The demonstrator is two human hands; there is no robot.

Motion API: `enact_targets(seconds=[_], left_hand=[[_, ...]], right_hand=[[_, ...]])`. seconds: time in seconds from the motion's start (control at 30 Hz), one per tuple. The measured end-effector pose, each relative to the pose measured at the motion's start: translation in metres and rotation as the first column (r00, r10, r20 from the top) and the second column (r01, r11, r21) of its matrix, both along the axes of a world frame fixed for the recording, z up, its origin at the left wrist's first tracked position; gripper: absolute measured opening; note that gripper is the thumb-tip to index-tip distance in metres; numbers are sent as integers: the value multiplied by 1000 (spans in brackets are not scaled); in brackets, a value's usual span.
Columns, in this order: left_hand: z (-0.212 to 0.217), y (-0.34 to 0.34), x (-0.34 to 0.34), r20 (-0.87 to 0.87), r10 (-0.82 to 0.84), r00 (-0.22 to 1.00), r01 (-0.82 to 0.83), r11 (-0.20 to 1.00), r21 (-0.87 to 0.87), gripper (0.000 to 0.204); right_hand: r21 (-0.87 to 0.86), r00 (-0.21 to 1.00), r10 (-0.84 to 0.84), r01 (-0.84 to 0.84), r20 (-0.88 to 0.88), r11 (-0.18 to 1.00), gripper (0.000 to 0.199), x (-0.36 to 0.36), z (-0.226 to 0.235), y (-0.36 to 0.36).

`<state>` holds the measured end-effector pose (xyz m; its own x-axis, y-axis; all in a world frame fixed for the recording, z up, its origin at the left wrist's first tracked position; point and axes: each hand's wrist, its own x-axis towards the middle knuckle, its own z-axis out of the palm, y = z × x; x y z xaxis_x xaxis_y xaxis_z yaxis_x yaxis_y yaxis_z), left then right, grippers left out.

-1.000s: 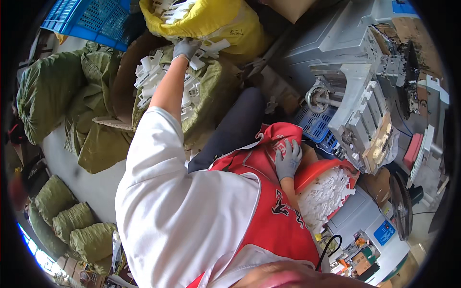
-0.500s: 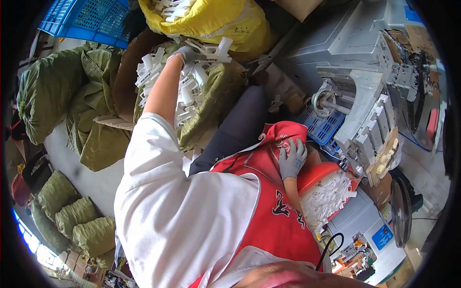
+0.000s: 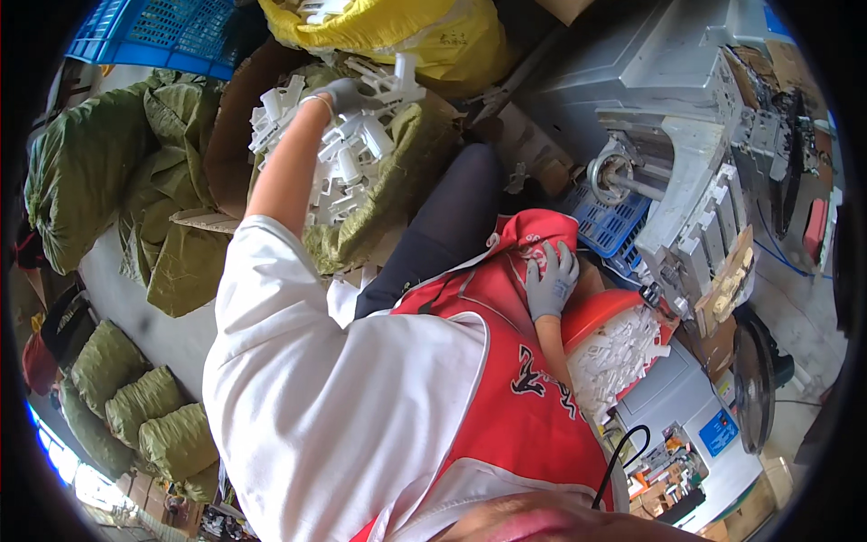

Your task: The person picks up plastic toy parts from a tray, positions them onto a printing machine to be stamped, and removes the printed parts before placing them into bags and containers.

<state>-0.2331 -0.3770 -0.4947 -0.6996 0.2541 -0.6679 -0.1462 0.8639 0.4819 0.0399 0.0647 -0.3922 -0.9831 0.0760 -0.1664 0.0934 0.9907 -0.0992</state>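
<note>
My left hand (image 3: 347, 97), in a grey glove, reaches over an olive woven sack (image 3: 390, 185) heaped with white plastic parts (image 3: 348, 163). Its fingers look curled round a white plastic part (image 3: 397, 88) at the far side of the heap, though the grip is partly hidden. My right hand (image 3: 552, 280), also gloved in grey, lies on the red apron (image 3: 492, 357) over my lap. Its fingers are spread with nothing in them. Next to that forearm stands a red tub (image 3: 591, 321) full of small white plastic pieces (image 3: 623, 357).
Beyond the sack sits a yellow bag (image 3: 452, 45) of white parts, with a blue crate (image 3: 153, 36) to its left. Olive sacks (image 3: 86, 172) lie on the left. A grey machine (image 3: 677, 172) with a handwheel and a blue basket (image 3: 610, 217) flank my right side.
The view has shifted slightly, and most things appear a little higher. My left hand stays at the heap in the sack, and my right hand still rests on the apron.
</note>
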Motion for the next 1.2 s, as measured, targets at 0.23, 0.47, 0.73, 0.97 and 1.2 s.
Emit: enact_targets(seconds=[0.23,0.47,0.73,0.97,1.2], left_hand=[[-1,0,11,4,95,995,-94,977,190,51],[52,2,38,-266,365,892,-279,909,310,45],[78,-69,141,34,569,822,-523,729,441,32],[52,-54,98,-553,469,688,-440,876,196,29],[-55,13,-23,-527,61,848,-149,981,-127,49]], right_hand=[[-8,1000,17,-17,-20,1000,45,0,-3,2],[-7,1000,14,-14,-17,1000,45,2,-6,2],[-2,999,9,-9,-34,1000,43,-1,-5,2],[-1,1000,0,0,-25,1000,43,-4,-4,3],[-13,1000,-7,7,-1,1000,44,1,0,2]])
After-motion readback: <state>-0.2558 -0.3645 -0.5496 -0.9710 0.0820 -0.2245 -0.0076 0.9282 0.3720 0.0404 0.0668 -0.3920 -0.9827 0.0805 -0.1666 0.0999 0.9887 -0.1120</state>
